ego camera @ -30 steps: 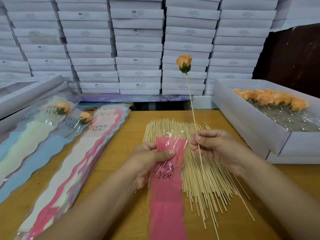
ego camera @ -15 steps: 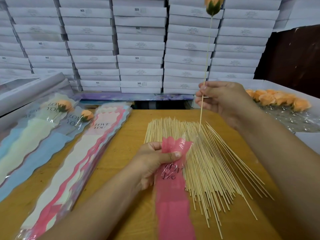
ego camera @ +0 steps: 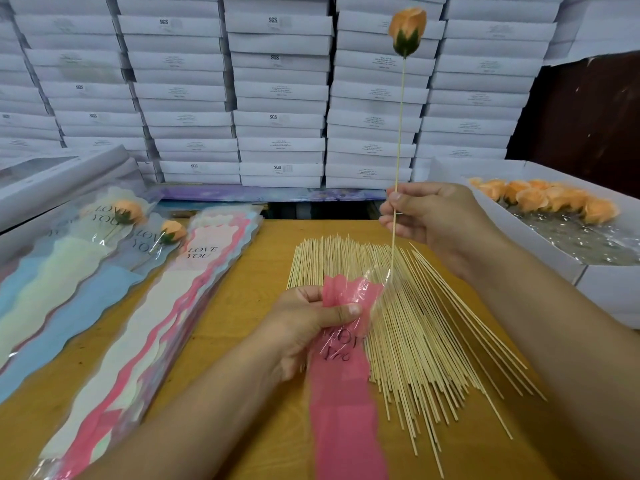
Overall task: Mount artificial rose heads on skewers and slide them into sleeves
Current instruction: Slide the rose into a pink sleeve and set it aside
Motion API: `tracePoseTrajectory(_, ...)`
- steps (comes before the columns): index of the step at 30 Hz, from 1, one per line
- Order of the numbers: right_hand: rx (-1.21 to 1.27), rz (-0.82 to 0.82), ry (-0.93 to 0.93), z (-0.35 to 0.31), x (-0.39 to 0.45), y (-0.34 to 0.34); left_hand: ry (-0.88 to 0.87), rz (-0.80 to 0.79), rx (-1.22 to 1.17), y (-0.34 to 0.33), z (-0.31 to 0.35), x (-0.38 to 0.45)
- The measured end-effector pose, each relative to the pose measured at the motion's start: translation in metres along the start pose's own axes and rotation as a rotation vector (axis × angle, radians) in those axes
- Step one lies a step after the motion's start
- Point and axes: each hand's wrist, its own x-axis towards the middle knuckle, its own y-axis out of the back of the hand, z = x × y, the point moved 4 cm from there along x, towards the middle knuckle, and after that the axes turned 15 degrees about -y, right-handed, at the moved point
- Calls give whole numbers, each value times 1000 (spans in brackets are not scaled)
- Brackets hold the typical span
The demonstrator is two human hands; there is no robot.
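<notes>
The right hand [ego camera: 437, 221] is raised above the table [ego camera: 263, 271], its grip pinching a skewer [ego camera: 400, 133] low on the shaft between thumb and fingertips; the skewer stands almost upright, and an orange rose head [ego camera: 407, 31] with a green base sits on its top end, seen against the wall of stacked white boxes [ego camera: 277, 98]; the skewer's lower tip reaches down to the clear open mouth of a pink sleeve [ego camera: 341, 382], though whether the tip is already inside the film cannot be told.

The left hand [ego camera: 308, 323] holds that sleeve near its top, the thumb pressed over the front of the film and the fingers curled behind it; the sleeve carries dark lettering just below the thumb and runs down toward the bottom edge of the view, blurred lower down.

Under and beside the sleeve a loose pile of bare skewers [ego camera: 408, 323] lies fanned out on the table; to the left a stack of flat sleeves [ego camera: 145, 341] in pink, cream and blue lies at an angle, printed "LOVE YOU"; 2 finished roses in sleeves [ego camera: 128, 213] rest further left; at the right an open white box [ego camera: 519, 244] holds a row of orange rose heads [ego camera: 550, 200] on crinkled clear film.
</notes>
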Motion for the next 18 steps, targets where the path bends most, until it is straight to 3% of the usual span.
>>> tracePoseTrajectory(18,-51,-55,-2,14,-6,-12,-18,7,-85,-1,4,-2)
